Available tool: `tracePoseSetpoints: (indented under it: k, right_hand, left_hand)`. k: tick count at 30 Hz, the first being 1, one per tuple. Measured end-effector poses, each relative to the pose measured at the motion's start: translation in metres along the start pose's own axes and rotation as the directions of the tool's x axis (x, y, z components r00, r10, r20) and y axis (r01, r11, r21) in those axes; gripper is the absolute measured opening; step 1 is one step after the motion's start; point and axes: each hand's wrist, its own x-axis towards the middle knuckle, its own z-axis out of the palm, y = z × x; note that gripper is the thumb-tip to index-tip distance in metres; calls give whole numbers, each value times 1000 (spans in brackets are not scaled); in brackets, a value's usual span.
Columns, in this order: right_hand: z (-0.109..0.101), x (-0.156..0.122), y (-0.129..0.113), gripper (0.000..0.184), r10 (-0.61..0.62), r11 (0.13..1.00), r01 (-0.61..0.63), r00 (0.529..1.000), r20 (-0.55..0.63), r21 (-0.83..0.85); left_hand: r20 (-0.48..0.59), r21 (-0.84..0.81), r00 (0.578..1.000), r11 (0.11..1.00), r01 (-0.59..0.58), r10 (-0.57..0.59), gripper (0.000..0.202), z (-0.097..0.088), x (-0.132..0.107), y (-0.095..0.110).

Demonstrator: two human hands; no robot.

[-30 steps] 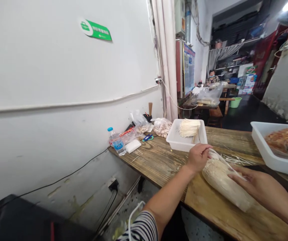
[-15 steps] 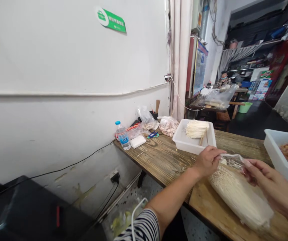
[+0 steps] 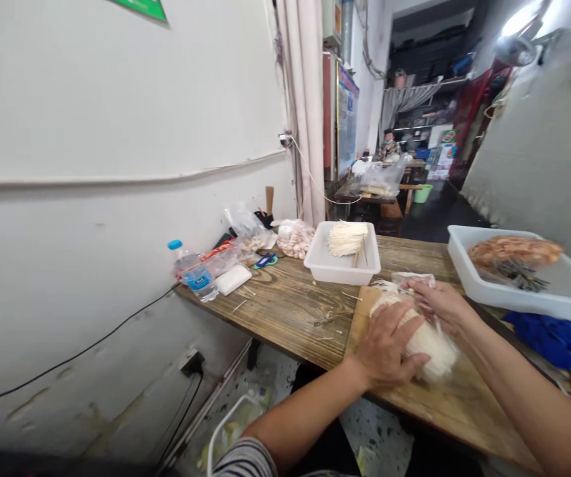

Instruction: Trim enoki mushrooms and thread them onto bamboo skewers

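Note:
A bunch of enoki mushrooms point(image 3: 432, 348) lies on a wooden cutting board point(image 3: 360, 324) at the near side of the table. My left hand point(image 3: 389, 341) lies over the bunch, fingers somewhat spread and thumb along its near side, holding it down. At the far end of the bunch, my right hand point(image 3: 437, 301) pinches a clear plastic bag point(image 3: 415, 278); its fingertips are partly blurred. Beyond the board, a white plastic tray point(image 3: 342, 273) holds more enoki and thin wooden sticks.
On the right stands a white bin point(image 3: 504, 299) with bagged orange-brown food, with a blue cloth point(image 3: 546, 338) beside it. Along the wall are a water bottle point(image 3: 196, 275), scissors point(image 3: 265, 260) and a bag of pinkish pieces point(image 3: 294, 238). A person point(image 3: 389, 146) sits far back.
My left hand has gone from the bag's opening onto the bunch. My right hand has pulled the bag away from much of the enoki, which now lies bare. The view has turned right.

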Motion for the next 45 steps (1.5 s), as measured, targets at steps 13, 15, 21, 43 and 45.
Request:
tracePoseSetpoints:
  k: [13,15,21,43,45]
  right_hand:
    - [4,21,-11,32,-123,840,152,988,90,-521]
    - [10,28,-13,23,-93,832,174,980,178,-527]
    - [26,49,-12,23,7,884,107,970,241,-456]
    - [-5,87,-10,25,251,939,-176,938,241,-294]
    - [-8,87,-12,24,254,902,-123,926,279,-414]
  left_hand:
    - [176,222,984,974,-41,1,63,19,-17,9]
    - [162,222,987,974,-40,3,63,21,-18,8]
    - [113,202,993,978,-55,32,62,24,-20,6]
    - [34,169,996,982,-83,79,58,21,-26,3]
    - [26,174,997,982,-74,71,58,22,-27,3]
